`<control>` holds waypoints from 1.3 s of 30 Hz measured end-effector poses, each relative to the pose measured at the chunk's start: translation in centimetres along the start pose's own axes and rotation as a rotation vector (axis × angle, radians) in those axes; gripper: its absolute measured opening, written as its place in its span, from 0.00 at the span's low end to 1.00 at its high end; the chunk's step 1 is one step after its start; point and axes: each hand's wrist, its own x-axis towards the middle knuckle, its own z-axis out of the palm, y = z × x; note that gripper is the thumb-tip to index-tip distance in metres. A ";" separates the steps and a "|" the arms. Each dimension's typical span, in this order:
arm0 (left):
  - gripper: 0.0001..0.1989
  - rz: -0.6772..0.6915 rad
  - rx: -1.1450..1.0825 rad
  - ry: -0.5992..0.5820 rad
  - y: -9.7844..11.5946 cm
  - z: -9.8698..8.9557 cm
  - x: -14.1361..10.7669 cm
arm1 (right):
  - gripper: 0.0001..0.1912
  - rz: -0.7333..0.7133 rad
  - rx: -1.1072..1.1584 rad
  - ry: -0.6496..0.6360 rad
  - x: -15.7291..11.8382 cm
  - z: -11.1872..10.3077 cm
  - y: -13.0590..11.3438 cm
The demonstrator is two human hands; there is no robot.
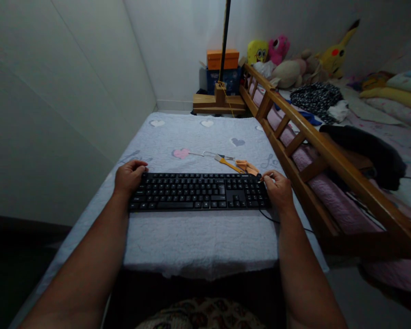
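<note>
A black full-size keyboard [198, 192] lies across the cloth-covered table in front of me, keys facing up. My left hand [129, 178] is closed at its upper left corner, thumb against the fingers. At the opposite end, my right hand [279, 188] closes around the right edge, fingertips over the upper right corner. The fingers' undersides are hidden. Just behind the keyboard lie a brush [228, 163] with a yellow handle, a thin metal tool [219, 156] with a bent end, and a folded orange cloth [246, 167].
The keyboard's black cable [269, 218] runs right beneath my right forearm. A wooden bed rail [294, 119] borders the table's right side. Beyond the far edge are a wooden stand [219, 104] with a dark pole and an orange box [222, 59]. A pale wall stands at left.
</note>
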 end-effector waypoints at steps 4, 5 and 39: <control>0.10 -0.010 -0.004 0.000 0.1 0.0 -0.1 | 0.11 -0.018 0.012 -0.001 0.1 0.1 0.2; 0.10 -0.015 -0.003 0.000 0.1 0.0 -0.1 | 0.11 -0.024 0.015 -0.003 0.1 0.2 0.3; 0.10 -0.012 0.001 -0.008 0.4 -0.1 -0.2 | 0.11 -0.013 0.029 -0.005 0.0 0.1 0.2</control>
